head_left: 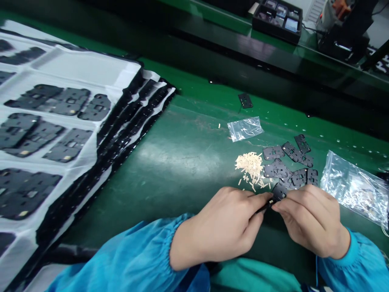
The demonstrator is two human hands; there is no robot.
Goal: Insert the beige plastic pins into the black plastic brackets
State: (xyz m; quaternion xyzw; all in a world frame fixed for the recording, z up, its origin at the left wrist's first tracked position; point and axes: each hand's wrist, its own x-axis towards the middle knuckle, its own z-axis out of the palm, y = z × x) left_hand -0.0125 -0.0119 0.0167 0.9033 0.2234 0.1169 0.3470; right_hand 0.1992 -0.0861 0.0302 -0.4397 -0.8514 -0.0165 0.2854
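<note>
My left hand (225, 227) is closed, with thumb and forefinger pinching a thin black plastic plate (263, 208) that is mostly covered by the fingers. A small pale beige strip (271, 201) shows at the plate's end. My right hand (313, 219) meets it from the other side, fingertips pressed together close to that strip; what they grip is hidden. Just beyond both hands lies a loose heap of black plates (277, 169) with cut-outs. Left of this heap is a pile of small pale beige strips (249, 164), some scattered about its edge.
Stacked white-lined trays (82, 69) holding black plates fill the left side. A small clear bag (245, 129) and a single black plate (245, 100) lie farther back. At the right is a larger clear bag (355, 188). A black compartment box (277, 20) stands on the rear shelf.
</note>
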